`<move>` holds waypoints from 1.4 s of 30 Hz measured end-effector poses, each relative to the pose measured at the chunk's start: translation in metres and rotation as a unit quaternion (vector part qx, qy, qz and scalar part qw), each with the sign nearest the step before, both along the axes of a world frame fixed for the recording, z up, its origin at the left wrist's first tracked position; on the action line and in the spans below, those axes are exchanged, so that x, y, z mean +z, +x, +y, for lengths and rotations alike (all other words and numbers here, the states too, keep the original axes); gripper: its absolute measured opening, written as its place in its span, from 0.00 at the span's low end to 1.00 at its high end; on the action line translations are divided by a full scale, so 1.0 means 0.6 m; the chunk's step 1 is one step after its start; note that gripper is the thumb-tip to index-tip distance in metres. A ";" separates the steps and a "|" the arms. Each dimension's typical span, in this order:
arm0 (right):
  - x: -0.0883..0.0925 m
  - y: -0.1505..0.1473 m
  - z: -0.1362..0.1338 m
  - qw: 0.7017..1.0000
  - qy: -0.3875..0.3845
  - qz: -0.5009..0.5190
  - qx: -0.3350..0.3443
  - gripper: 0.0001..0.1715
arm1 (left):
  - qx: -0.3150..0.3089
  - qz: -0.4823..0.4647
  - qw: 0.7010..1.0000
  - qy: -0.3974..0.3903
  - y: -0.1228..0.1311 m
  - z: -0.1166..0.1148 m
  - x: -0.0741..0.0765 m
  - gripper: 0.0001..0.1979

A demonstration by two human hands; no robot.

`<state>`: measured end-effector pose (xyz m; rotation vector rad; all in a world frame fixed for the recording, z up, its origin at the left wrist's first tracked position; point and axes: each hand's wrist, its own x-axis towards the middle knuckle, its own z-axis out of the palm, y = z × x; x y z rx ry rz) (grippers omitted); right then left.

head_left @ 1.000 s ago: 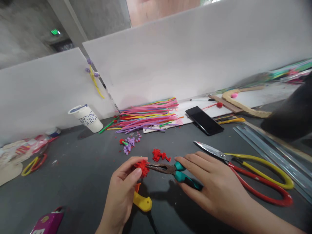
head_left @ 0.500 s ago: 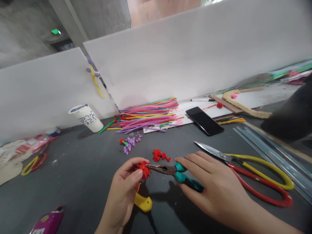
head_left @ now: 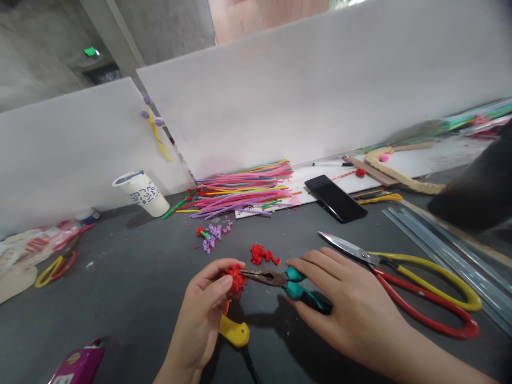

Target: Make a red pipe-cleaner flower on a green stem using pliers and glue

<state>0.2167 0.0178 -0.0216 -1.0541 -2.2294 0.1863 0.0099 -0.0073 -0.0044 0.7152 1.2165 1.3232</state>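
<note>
Head view: curled left fingers (head_left: 219,289) pinch a red tuft (head_left: 237,282); right fingers (head_left: 318,273), palm downward, grip pliers (head_left: 295,290).

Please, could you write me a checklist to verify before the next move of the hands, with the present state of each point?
1. Red ball secured: ok, pinched in the left hand.
2. Pliers held: ok, their handles are in the right hand.
3. Pliers gripping a piece of the ball: cannot tell, their tips meet its edge but the contact is too small to see.
4. Red scraps apart from the ball: ok, they lie on the table behind the pliers.
5. Scissors well away from the right hand: not ok, they lie close beside it.
6. Yellow handle fully visible: not ok, the left hand hides part.
</note>
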 end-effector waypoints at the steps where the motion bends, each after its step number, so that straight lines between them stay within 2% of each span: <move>1: -0.001 0.000 0.000 1.000 0.011 -0.004 -0.002 0.15 | -0.002 0.002 1.000 -0.001 0.000 0.000 0.000 0.09; 6: -0.003 0.001 0.002 0.999 0.029 -0.016 -0.010 0.16 | -0.043 -0.005 0.999 0.006 -0.003 0.002 -0.004 0.11; 13: -0.005 -0.002 0.000 1.000 0.009 -0.013 -0.015 0.17 | -0.016 0.027 1.000 0.005 -0.007 0.003 -0.011 0.12; 20: -0.005 -0.006 0.000 1.000 -0.006 0.000 -0.001 0.14 | -0.033 0.015 0.999 -0.008 -0.007 0.002 -0.009 0.14; 28: -0.015 -0.005 -0.004 0.993 0.101 -0.059 -0.018 0.17 | -0.006 -0.001 1.000 -0.018 0.000 0.004 -0.007 0.11; 35: -0.015 -0.013 -0.004 0.977 0.175 -0.114 -0.045 0.18 | -0.014 -0.034 0.999 -0.023 -0.001 0.004 -0.008 0.08; 39: -0.014 -0.018 -0.006 0.971 0.192 -0.130 -0.057 0.17 | -0.025 -0.033 0.999 -0.024 -0.003 0.004 -0.009 0.08; 42: -0.016 -0.018 -0.007 0.978 0.162 -0.119 -0.055 0.17 | -0.026 -0.031 0.999 -0.026 -0.005 0.005 -0.008 0.08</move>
